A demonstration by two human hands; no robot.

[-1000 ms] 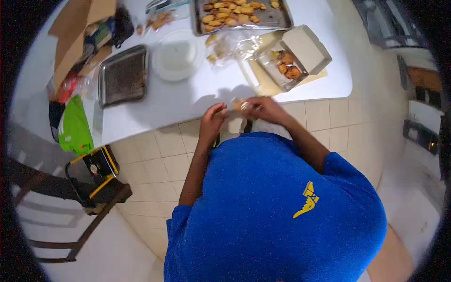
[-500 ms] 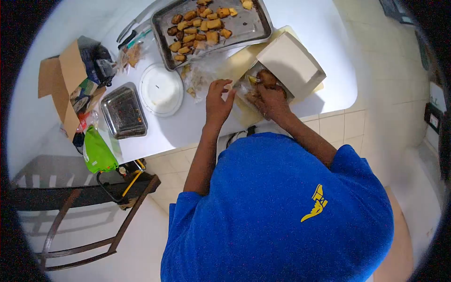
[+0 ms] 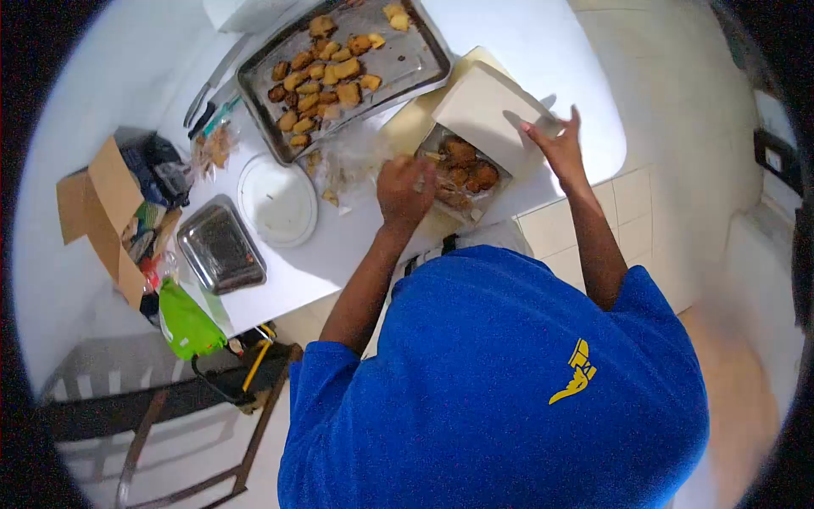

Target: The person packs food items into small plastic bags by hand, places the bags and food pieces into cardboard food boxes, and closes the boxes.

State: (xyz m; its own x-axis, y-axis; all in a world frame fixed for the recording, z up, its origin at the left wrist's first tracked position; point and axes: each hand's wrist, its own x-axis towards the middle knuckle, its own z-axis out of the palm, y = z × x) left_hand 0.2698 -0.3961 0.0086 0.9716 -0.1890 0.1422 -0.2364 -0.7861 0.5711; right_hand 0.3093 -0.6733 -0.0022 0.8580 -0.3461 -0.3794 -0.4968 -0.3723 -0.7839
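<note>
An open cardboard food box (image 3: 464,208) holds browned fried pieces (image 3: 460,153) and a small wrapped bag near its front corner. My right hand (image 3: 561,153) is at the outer edge of the raised lid (image 3: 496,112), thumb and fingers apart. At the box's left side, my left hand (image 3: 405,191) has its fingers curled; what they hold, if anything, is hidden. Just left of that hand lies a clear plastic bag (image 3: 352,161) with some pieces in it. A yellowish board (image 3: 409,124) is partly under the box.
A large metal tray (image 3: 398,72) with several browned pieces lies at the back. Left are a white plate (image 3: 277,201), a smaller metal tray (image 3: 222,246), a knife (image 3: 212,89), a carton (image 3: 110,182) and a green bag (image 3: 186,322). A dark chair (image 3: 140,441) stands below.
The small wrapped bag has gone from my right hand into the box. My right hand has moved out to the lid, and my left hand has come to the box's left side. The view has turned.
</note>
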